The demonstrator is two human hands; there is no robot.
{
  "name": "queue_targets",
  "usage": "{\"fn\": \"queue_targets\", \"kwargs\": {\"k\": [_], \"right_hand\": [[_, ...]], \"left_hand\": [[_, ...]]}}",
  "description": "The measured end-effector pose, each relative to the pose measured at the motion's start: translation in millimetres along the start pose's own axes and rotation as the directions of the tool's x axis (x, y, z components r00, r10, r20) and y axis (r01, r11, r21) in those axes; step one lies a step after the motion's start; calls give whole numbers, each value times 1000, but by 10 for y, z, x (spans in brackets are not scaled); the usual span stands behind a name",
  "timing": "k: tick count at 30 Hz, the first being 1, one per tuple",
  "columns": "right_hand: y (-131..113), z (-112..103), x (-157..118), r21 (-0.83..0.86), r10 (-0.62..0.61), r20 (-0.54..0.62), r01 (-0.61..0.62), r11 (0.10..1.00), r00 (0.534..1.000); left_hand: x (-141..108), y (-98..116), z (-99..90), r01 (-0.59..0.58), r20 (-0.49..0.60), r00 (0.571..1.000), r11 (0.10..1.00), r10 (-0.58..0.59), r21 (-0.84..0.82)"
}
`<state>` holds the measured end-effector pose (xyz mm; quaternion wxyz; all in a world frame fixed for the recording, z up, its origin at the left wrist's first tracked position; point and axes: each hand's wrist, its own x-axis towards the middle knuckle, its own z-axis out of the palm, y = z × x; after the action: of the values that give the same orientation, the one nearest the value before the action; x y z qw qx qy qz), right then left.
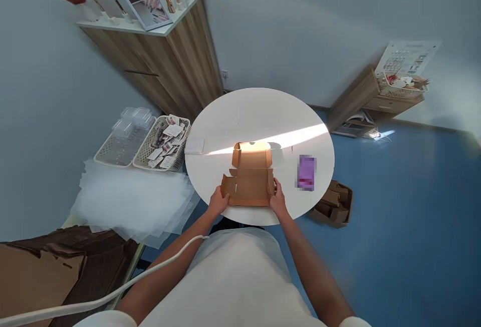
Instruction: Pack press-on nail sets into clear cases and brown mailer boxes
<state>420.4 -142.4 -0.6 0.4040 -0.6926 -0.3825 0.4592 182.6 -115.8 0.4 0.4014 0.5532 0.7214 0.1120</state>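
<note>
A brown cardboard box (252, 183), partly folded, lies on the round white table (259, 109) with its lid spread open toward the far side. My left hand (218, 201) grips the left side flap, thumb on top. At the opposite side, my right hand (278, 199) has its fingers round the right wall, which stands up. The left flap is tilted outward. To the right of the box lies a purple item (306, 173), blurred by pixelation.
Left of the table are a basket of small cards (167, 141), a basket with clear plastic cases (131, 126) and stacked translucent sheets (131, 197). An open carton (338, 207) stands on the floor at right. A white cable (150, 272) crosses my left arm.
</note>
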Motion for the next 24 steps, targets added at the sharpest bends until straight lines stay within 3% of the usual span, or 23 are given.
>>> {"fn": "queue_targets", "kwargs": {"k": [7,15,18,21,24], "right_hand": [[71,-113,-103,-63,5,-263,-22,998,965],[83,-127,-156,-180,31,-326,-94,979,945],[103,-91,-183,-191,46,-358,-121,974,933],[121,-55,-237,-224,104,-380,-200,954,919],[123,-28,-304,-297,127,-396,-257,919,910]], "left_hand": [[104,-53,-91,-46,-19,999,998,47,41],[272,-8,-109,-22,72,997,999,24,-27],[241,31,-79,-29,16,999,999,29,17],[97,39,-91,-172,-94,976,963,195,208],[-50,31,-123,-376,-59,902,844,428,381]]}}
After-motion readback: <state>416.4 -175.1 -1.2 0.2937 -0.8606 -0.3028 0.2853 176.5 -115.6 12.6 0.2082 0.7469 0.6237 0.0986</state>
